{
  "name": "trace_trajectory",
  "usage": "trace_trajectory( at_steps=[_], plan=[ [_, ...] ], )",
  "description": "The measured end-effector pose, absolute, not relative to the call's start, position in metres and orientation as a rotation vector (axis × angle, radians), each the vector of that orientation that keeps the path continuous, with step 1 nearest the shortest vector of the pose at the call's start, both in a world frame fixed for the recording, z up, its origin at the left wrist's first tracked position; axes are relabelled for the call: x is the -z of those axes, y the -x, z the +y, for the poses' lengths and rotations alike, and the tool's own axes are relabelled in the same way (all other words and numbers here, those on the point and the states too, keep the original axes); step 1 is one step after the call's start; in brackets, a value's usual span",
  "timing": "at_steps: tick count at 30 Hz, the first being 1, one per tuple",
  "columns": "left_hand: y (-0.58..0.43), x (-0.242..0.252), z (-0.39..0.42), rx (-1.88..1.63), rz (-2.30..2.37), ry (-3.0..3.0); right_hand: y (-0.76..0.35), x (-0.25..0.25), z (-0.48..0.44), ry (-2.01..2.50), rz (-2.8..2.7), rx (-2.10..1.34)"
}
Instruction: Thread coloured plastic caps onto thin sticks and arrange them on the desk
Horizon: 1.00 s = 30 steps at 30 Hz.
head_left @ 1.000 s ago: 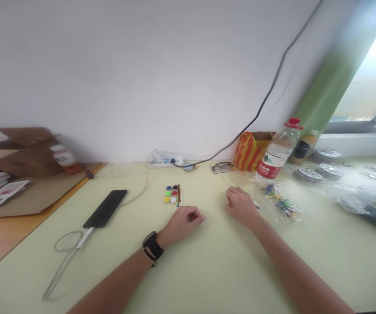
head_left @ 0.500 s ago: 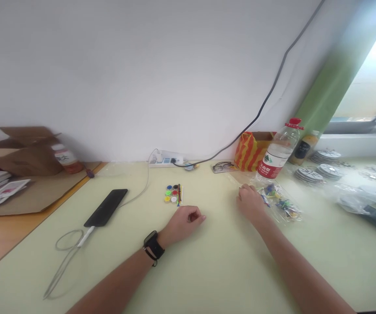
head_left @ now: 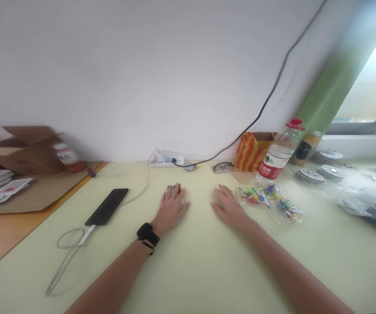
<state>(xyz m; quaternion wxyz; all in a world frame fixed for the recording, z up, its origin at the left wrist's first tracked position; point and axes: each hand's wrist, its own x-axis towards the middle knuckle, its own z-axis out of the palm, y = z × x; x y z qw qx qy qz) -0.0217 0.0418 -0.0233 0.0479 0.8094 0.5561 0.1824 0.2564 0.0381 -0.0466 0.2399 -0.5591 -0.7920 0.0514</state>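
My left hand (head_left: 170, 211), with a black watch (head_left: 148, 234) on the wrist, lies spread over a small set of coloured round pots and thin sticks (head_left: 181, 192). Its fingers hide most of the set; only bits of colour show at their tips and between them. My right hand (head_left: 231, 210) rests open on the pale table with its fingers stretched out, holding nothing. Just to the right of it is a clear bag of coloured plastic pieces (head_left: 253, 196). Another clear bag of small coloured parts (head_left: 286, 206) lies beyond that one.
A phone (head_left: 106, 206) on a charging cable lies to the left. Along the wall are a power strip (head_left: 166, 159), eyeglasses (head_left: 223, 167), a striped bag (head_left: 248, 152) and a large water bottle (head_left: 277, 152). Stacked white discs (head_left: 309, 176) stand at right, a cardboard box (head_left: 34, 152) at left.
My left hand has opened and moved forward and left onto the coloured pots. The right hand has slid left off the bag of coloured pieces, uncovering it, and its fingers have straightened.
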Motion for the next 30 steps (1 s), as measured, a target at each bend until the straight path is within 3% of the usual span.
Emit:
trace_trajectory(
  at_steps=[11,17,23,30],
  plan=[
    [0.015,0.019,0.034,-0.635,1.377,-2.62,-0.274,0.053,0.057,1.917,-1.883,0.129],
    [0.018,0.017,0.039,-0.697,1.647,-2.503,-0.281,0.053,0.061,2.074,-1.862,0.067],
    [0.025,0.021,0.049,-0.608,1.773,-2.394,-0.279,0.045,0.056,1.863,-2.007,-0.08],
    [0.023,0.016,0.042,-0.593,1.39,-2.572,-0.266,0.042,0.043,1.453,-2.216,-0.259]
  ],
)
